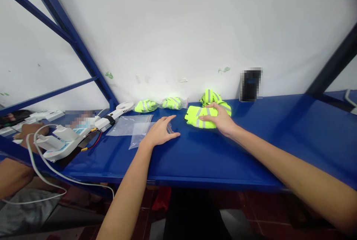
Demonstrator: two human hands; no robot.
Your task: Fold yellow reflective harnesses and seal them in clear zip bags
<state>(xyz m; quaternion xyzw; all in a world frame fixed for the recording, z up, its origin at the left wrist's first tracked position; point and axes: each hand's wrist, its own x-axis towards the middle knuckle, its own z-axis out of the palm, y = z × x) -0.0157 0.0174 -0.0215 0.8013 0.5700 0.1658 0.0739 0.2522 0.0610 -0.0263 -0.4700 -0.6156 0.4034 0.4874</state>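
My right hand (220, 119) grips a folded neon-yellow reflective vest (199, 116) with grey strips, thumb on its near face and fingers over the top. Just behind it on the blue table lies more yellow reflective fabric (210, 96), partly hidden by the held piece. My left hand (160, 131) is open, thumb and fingers spread, palm turned toward the vest but apart from it. Beneath and beside this hand lie flat clear plastic bags (126, 125); whether it touches one I cannot tell. Two bagged yellow bundles, a left one (145, 106) and a right one (171, 103), rest against the wall.
A white handheld fan (125, 106) and a white power strip (65, 145) with plugs and cables occupy the table's left end. Another person's hand (35, 132) is beyond the blue frame post. A blurred black object (250, 85) leans on the wall at right.
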